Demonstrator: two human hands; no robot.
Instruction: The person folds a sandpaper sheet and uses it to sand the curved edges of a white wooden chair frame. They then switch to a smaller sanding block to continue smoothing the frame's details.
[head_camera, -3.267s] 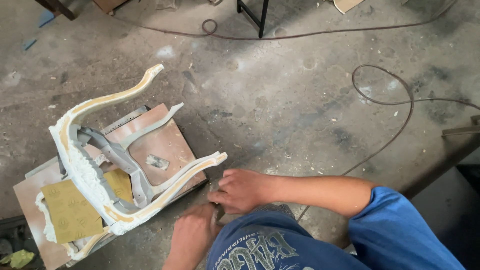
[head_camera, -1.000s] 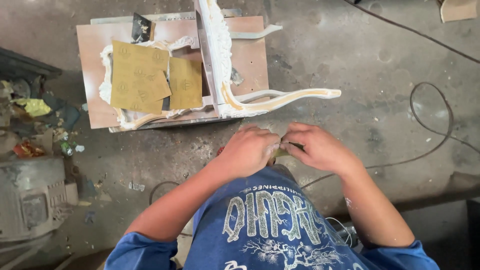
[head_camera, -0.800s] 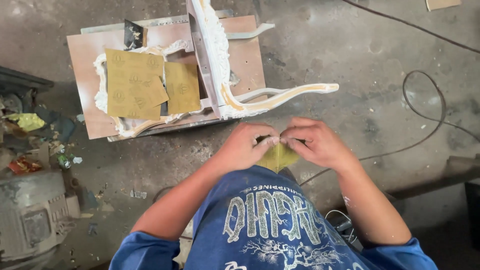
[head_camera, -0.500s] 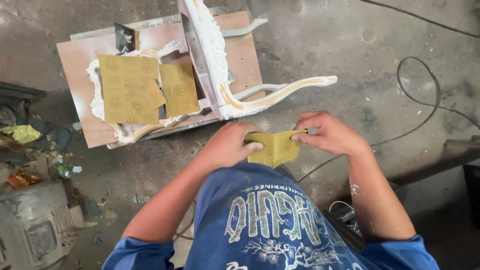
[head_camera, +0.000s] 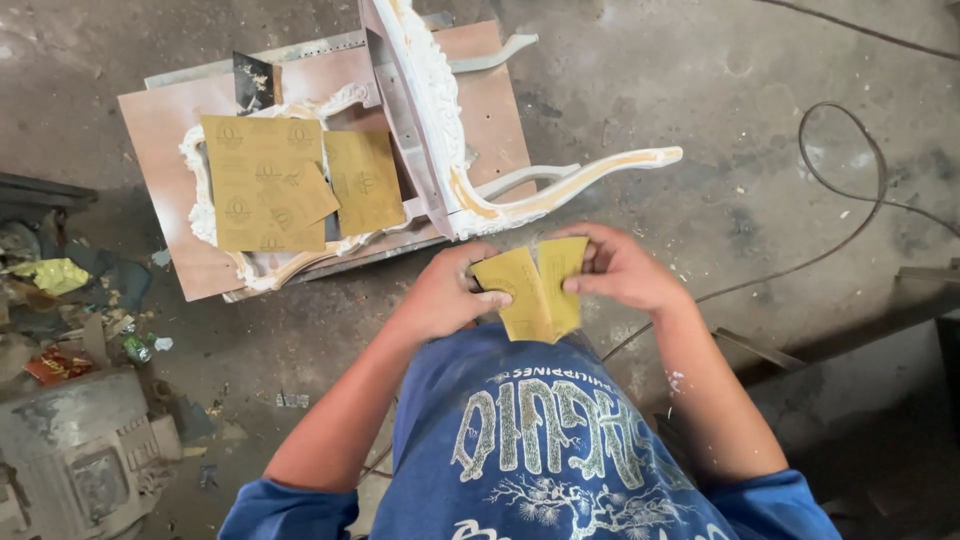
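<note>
A yellow sandpaper sheet (head_camera: 533, 290), creased down the middle, is held between both hands above the lap. Its left half is pinched by the left hand (head_camera: 447, 290), thumb on the face; its right edge is pinched by the right hand (head_camera: 620, 270). Just beyond the hands, a white carved chair frame (head_camera: 440, 120) lies on a brown board (head_camera: 165, 130) on the concrete floor (head_camera: 680, 80). More sandpaper sheets (head_camera: 265, 180) rest on the frame, forward-left of the hands. A cable (head_camera: 850, 230) is looped on the floor beyond the right hand.

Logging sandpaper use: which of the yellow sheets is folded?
The sheet pinched between the left hand and right hand, creased down its middle. The other sheets lie flat on the board.
</note>
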